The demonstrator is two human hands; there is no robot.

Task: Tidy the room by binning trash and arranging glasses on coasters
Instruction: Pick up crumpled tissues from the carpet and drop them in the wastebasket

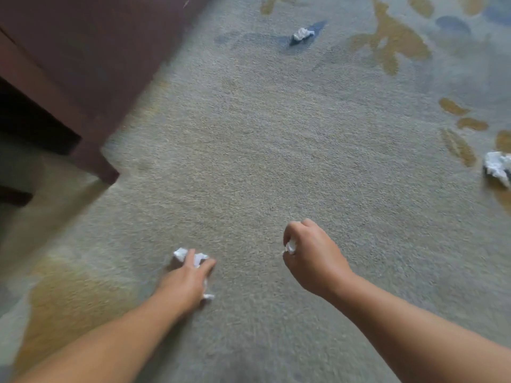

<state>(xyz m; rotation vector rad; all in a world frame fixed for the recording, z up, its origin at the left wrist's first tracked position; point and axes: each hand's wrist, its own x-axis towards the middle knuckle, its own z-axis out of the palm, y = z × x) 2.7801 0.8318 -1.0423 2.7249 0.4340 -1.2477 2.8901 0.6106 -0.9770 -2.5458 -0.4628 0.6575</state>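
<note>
My left hand is low over the carpet, fingers wrapped over a crumpled white paper ball that peeks out in front of and below the palm. My right hand is a closed fist with a small scrap of white paper showing between thumb and fingers. Two more crumpled paper balls lie loose on the carpet: one far ahead, one at the right edge. No bin, glasses or coasters are in view.
A dark brown wooden furniture piece with a leg fills the upper left. The grey carpet has yellow and blue patterned patches at the right and lower left.
</note>
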